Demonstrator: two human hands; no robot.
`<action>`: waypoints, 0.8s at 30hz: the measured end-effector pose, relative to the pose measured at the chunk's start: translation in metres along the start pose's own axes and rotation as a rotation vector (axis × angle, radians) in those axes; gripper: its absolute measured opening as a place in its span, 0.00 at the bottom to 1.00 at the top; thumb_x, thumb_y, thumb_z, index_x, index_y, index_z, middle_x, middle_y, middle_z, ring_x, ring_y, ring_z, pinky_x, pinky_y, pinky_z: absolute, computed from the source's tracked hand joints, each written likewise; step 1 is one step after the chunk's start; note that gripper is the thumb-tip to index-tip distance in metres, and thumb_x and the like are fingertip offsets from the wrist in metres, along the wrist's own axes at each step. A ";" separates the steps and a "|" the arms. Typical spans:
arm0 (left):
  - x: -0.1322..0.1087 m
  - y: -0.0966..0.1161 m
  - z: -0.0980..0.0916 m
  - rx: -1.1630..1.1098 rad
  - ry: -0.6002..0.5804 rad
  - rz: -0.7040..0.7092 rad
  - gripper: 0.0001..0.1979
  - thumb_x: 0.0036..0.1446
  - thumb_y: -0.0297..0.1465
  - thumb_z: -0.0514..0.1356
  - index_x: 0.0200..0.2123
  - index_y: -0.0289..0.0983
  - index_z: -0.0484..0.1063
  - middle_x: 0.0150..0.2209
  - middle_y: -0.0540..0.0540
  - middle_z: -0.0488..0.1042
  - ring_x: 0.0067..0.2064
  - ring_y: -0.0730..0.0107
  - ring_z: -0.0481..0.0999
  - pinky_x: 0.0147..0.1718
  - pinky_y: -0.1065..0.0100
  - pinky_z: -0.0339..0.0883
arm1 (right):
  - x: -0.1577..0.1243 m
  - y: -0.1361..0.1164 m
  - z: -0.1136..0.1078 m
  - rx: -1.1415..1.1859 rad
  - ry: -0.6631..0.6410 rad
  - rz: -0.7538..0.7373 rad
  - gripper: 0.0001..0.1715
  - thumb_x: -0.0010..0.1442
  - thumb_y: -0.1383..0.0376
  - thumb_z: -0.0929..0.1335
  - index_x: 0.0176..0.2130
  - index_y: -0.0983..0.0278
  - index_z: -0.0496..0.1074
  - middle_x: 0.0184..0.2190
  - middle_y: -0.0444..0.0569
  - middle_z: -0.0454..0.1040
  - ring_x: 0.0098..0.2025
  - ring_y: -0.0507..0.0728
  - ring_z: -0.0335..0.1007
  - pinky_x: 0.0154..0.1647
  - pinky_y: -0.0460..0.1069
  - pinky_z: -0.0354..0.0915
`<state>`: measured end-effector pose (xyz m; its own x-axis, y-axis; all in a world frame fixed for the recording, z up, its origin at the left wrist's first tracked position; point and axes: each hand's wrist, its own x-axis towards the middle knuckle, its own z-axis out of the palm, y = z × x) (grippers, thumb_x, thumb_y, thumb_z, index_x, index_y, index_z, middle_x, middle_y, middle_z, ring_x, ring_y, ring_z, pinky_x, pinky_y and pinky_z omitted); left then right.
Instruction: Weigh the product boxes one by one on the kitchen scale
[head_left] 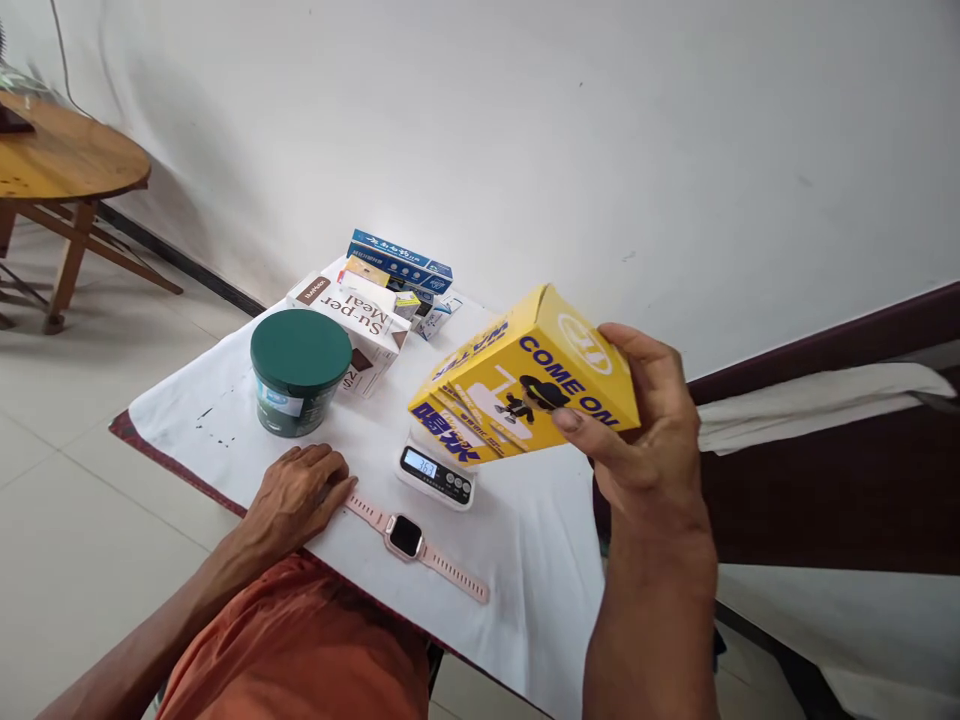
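Observation:
My right hand grips a yellow box printed "COME ON", holding it tilted in the air just above a small white digital scale whose display is lit. My left hand rests on the white-covered table near its front edge, fingers curled loosely downward with nothing in them. Its fingertips lie by the strap of a pink smartwatch that is stretched out flat. A dark green lidded tub stands just beyond the left hand.
Behind the tub lie a white "Su-per Meal" carton, a blue box and several small packets. A round wooden table stands at far left. A dark bench with white cloth runs along the right wall.

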<state>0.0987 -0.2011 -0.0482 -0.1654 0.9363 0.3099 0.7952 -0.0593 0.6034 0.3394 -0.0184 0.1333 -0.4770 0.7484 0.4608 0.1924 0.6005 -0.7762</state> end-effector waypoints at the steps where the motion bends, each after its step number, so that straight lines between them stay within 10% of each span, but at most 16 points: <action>1: 0.000 0.000 0.000 0.000 0.000 -0.003 0.11 0.69 0.35 0.57 0.34 0.40 0.74 0.33 0.48 0.78 0.34 0.66 0.77 0.38 0.64 0.70 | 0.001 0.010 -0.003 -0.003 0.003 0.016 0.44 0.51 0.49 0.80 0.62 0.48 0.65 0.63 0.52 0.69 0.67 0.71 0.66 0.64 0.67 0.71; 10: 0.001 0.003 -0.002 0.012 -0.018 -0.034 0.10 0.69 0.35 0.57 0.35 0.40 0.74 0.34 0.48 0.79 0.34 0.66 0.78 0.37 0.64 0.70 | 0.004 0.082 -0.002 0.074 -0.030 0.179 0.51 0.43 0.49 0.83 0.60 0.51 0.64 0.64 0.52 0.68 0.65 0.67 0.69 0.57 0.60 0.75; 24: 0.001 0.000 -0.001 0.033 0.002 0.001 0.11 0.70 0.36 0.56 0.34 0.40 0.73 0.33 0.49 0.78 0.32 0.67 0.76 0.36 0.65 0.68 | -0.010 0.084 -0.032 0.101 -0.056 0.201 0.66 0.39 0.37 0.81 0.69 0.43 0.57 0.74 0.51 0.55 0.74 0.70 0.56 0.64 0.64 0.69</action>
<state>0.0987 -0.2005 -0.0473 -0.1659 0.9354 0.3124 0.8144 -0.0487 0.5782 0.3879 0.0338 0.0774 -0.4851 0.8317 0.2700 0.2026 0.4073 -0.8905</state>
